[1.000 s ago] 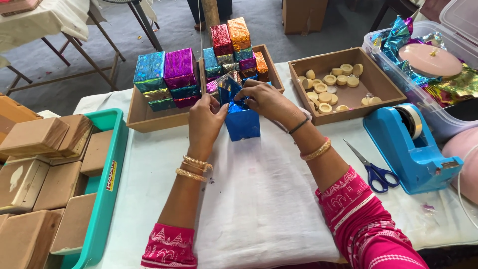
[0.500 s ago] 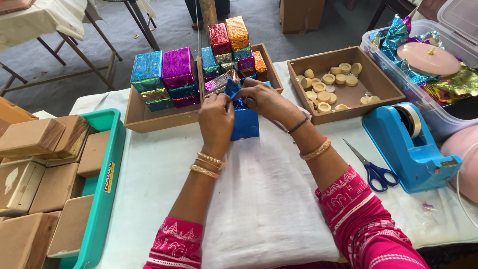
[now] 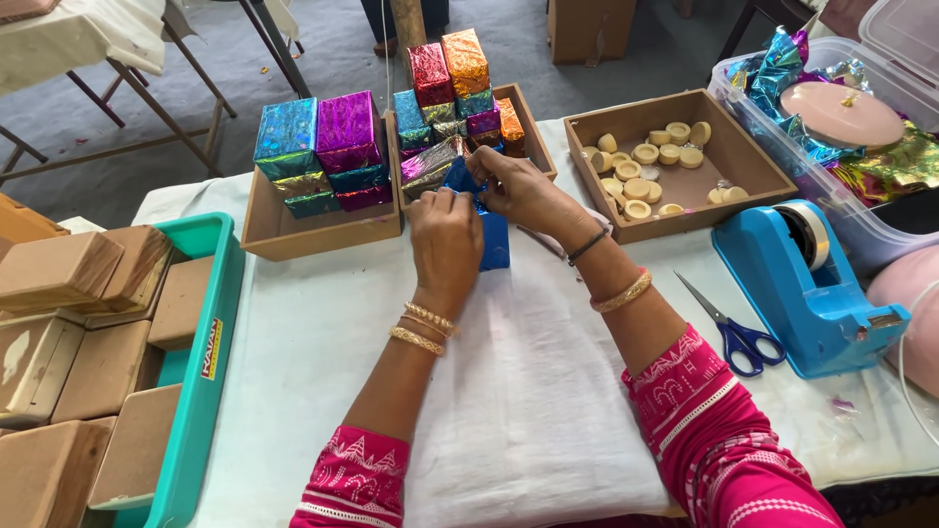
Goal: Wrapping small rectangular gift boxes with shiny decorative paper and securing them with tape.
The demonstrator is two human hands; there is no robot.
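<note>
Both hands have drawn together: left hand (image 3: 445, 235) and right hand (image 3: 518, 191) pinch blue foil around a box (image 3: 492, 235) on the desk (image 3: 323, 342), folding nearly finished.

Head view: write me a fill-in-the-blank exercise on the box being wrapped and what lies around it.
1. Both hands, left hand and right hand, fold foil of the colour ____ around the box.
2. The scissors lie just left of the blue tape ____.
3. The plain brown boxes sit in a tray of the colour ____.

Missing words: blue; dispenser; teal
</note>
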